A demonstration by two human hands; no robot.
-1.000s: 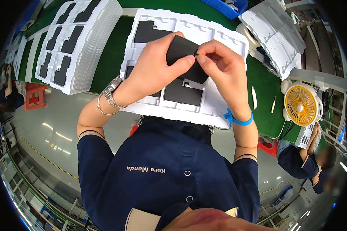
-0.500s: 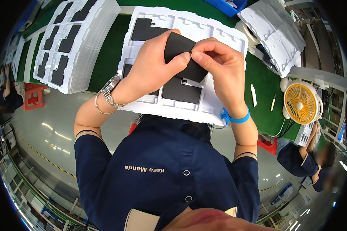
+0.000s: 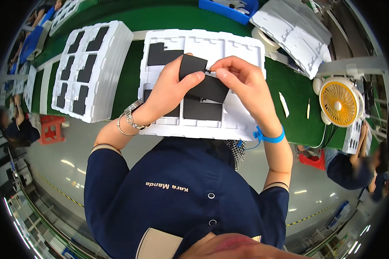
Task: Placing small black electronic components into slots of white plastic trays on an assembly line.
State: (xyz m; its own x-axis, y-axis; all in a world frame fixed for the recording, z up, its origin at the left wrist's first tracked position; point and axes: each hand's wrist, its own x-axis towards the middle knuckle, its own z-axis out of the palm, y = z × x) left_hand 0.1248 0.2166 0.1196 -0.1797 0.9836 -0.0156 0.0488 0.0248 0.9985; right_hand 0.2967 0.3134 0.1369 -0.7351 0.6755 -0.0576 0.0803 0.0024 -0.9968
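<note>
My left hand [image 3: 172, 82] grips a flat black L-shaped battery [image 3: 208, 87], thumb on top, holding it tilted above a white moulded tray [image 3: 242, 48]. A small dark connector tab [image 3: 208, 71] sticks out at the battery's inner corner. At that tab my right hand [image 3: 242, 80] is closed in a pinch of thumb and forefinger. Below in the tray lie more black L-shaped batteries, one at the upper left [image 3: 162, 56] and one at the near middle [image 3: 202, 108]. Part of another is covered by my left hand and wrist.
A stack of white trays [image 3: 112, 73] with black batteries on top stands left on the green table [image 3: 132, 64]. Clear plastic trays [image 3: 289, 36], a blue bin [image 3: 229, 9], a yellow-and-white fan [image 3: 338, 105] and two slim white tools [image 3: 283, 104] are beyond or right. Other people sit at both sides.
The view has shifted, so the tray sits lower in the picture. My right fingertips have drawn slightly away from my left thumb, and the connector tab now shows between them.
</note>
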